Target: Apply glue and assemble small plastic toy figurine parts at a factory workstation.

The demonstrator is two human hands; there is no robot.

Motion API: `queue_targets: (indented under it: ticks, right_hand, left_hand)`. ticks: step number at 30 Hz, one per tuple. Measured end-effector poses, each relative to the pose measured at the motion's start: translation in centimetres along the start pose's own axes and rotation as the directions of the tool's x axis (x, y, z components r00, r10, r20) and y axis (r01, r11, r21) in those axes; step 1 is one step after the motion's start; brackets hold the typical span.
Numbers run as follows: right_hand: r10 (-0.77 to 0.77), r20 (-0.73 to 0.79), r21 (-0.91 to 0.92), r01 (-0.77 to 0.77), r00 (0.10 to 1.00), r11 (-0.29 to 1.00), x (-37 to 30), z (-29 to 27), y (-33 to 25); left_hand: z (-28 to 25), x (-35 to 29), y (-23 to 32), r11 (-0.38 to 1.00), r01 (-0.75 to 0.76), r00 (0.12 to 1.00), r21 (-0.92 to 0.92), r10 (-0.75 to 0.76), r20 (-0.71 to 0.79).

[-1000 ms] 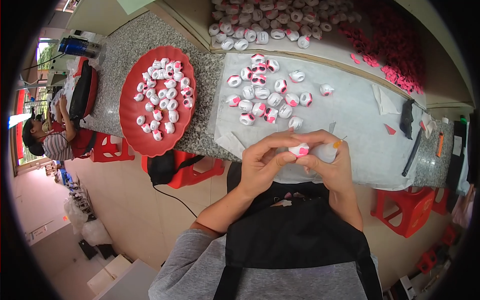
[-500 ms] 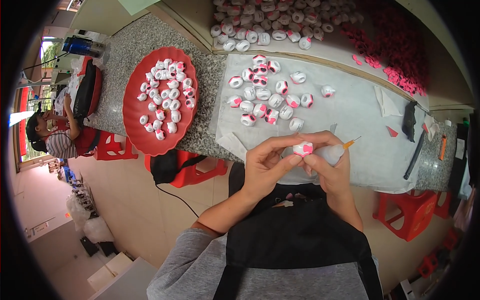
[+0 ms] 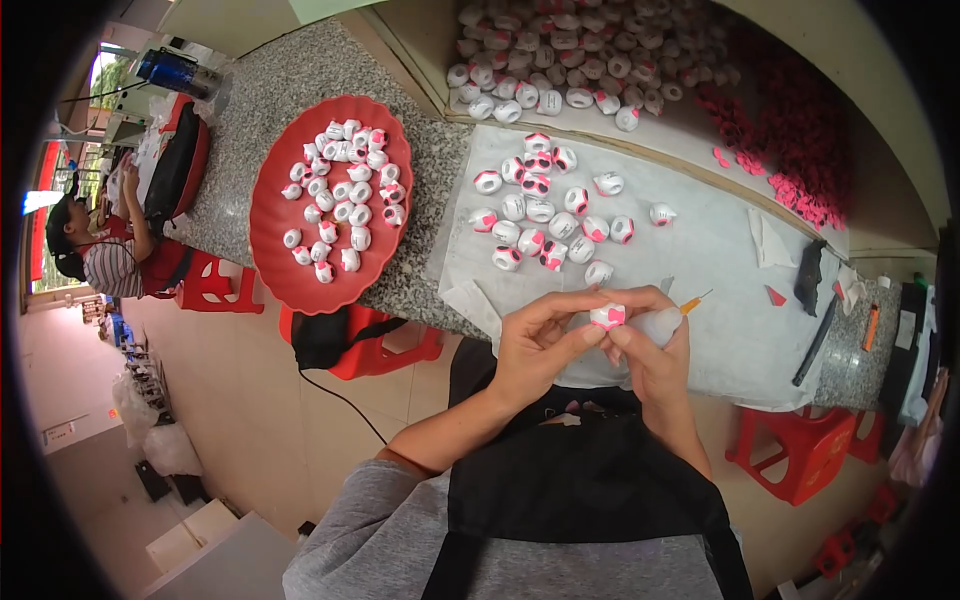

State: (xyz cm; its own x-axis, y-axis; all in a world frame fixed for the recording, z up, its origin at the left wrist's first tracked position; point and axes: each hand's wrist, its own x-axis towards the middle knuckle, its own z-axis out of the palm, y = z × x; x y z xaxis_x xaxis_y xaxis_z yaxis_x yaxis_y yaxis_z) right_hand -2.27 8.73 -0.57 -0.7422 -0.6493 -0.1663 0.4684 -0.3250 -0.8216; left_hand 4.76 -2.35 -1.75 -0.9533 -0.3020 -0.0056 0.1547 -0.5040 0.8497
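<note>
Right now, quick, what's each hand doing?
Left hand: closed on the small white and pink toy.
Right hand: closed on a small bottle with an orange tip, fingertips touching the toy.

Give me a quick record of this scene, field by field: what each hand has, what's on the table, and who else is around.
Left hand: pinches a small white and pink toy piece from the left.
Right hand: fingertips on the same piece; also holds a small bottle with an orange tip.
White sheet: loose group of similar pieces.
Red tray: more pieces, on the stone counter.
Far bin: white pieces and pink parts.
Other person: seated at far left.
</note>
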Motion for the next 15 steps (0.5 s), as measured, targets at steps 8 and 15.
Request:
queue_targets:
  ticks: [8,15]
  right_hand:
    - [-0.005,0.057,-0.098,0.010,0.998,0.995,0.3,0.3,-0.4]
    - [-0.017,0.036,-0.153,0.023,0.999,0.988,0.9,0.8,-0.4]
  left_hand:
    - [-0.9,0.5,0.3,0.999,-0.025,0.996,-0.043,0.029,0.085]
    - [-0.7,0.6,0.3,0.998,-0.046,0.999,-0.046,0.046,-0.012]
